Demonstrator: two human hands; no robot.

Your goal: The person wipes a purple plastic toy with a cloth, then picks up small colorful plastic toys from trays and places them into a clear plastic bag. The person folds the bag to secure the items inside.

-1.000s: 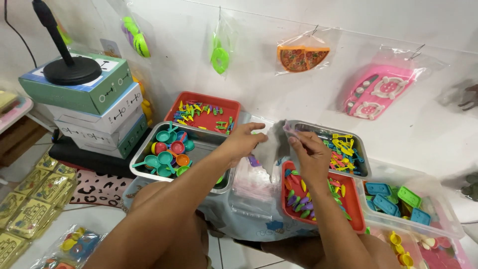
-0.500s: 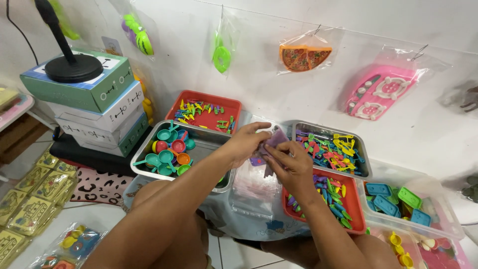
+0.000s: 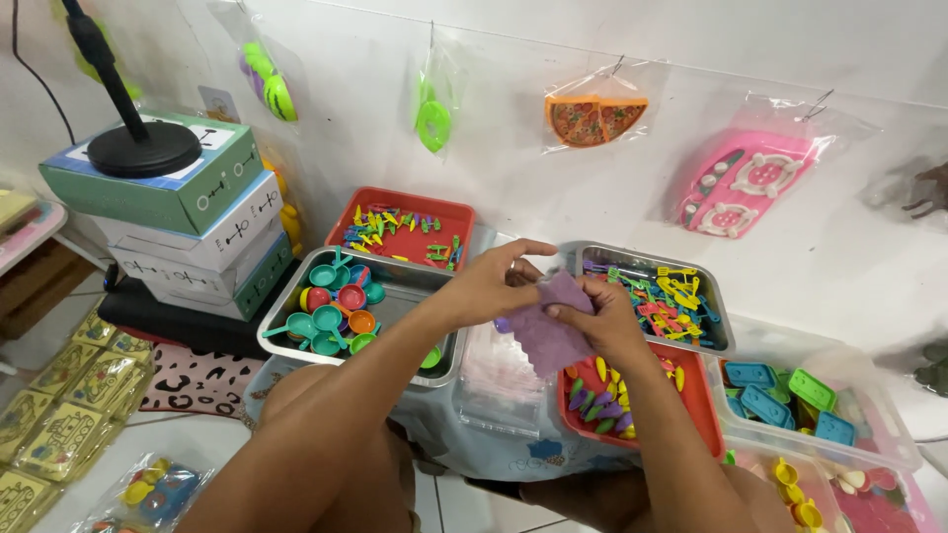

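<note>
Fingers of both your hands are pinched on 1 thing: a small purple flat piece [image 3: 549, 331], looks like a soft sheet or pouch, can't tell which. Head view, only 1 view to go on. Your left hand [image 3: 494, 286] grips its upper left edge, thumb on top, ring visible on 1 finger. Your right hand [image 3: 602, 321] clamps the right side, thumb pressed on the face. Purple piece sits mid-frame, held in the air above a stack of clear plastic bags [image 3: 504, 380], between the steel tray of teal, pink and orange toy pans [image 3: 336, 311] on the left and the red tray of small coloured toy cutlery pieces [image 3: 617, 390] on the right. Behind it: a red tray of mixed toy utensils [image 3: 400, 232] and a steel tray of coloured utensils [image 3: 657, 291]. Far right, a clear tub with blue and green toy trays [image 3: 790, 395]. Left side, stacked boxes [image 3: 188, 227] with a black round stand base [image 3: 143, 148] on top. On the wall, bagged toys: green ring [image 3: 432, 116], pizza slices [image 3: 595, 116], pink stove [image 3: 755, 183].
</note>
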